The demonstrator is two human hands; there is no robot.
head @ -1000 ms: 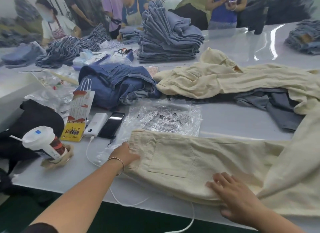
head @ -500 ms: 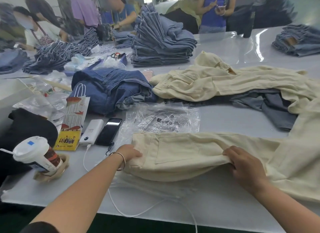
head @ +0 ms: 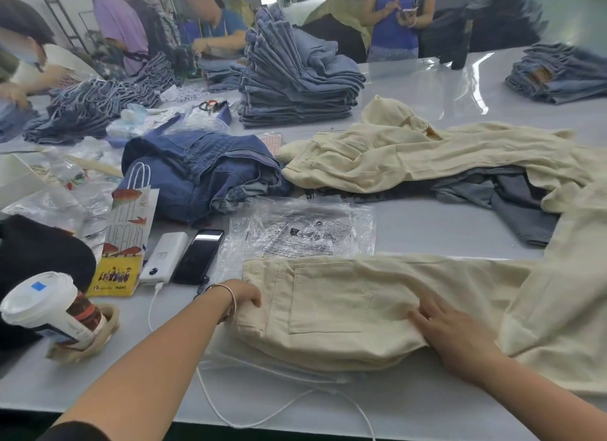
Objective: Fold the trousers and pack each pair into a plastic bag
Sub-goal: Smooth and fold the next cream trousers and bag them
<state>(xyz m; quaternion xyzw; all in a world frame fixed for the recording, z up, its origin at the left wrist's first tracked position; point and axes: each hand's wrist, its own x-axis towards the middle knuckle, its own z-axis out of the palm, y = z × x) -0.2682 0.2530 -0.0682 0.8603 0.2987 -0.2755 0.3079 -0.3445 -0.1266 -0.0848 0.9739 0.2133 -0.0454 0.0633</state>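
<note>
Cream trousers [head: 331,309] lie folded on the table [head: 427,224], at 6 o'clock of the plastic bag [head: 305,230]. Left hand [head: 244,298] grips the waistband edge, fingers curled. Right hand [head: 456,339] presses flat on the fold, fingers extended.

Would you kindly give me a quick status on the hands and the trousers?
Left hand grips waistband of cream trousers. Right hand flat on the fold, legs trailing right. Plastic bag empty just beyond. White cable runs under the front edge.
</note>
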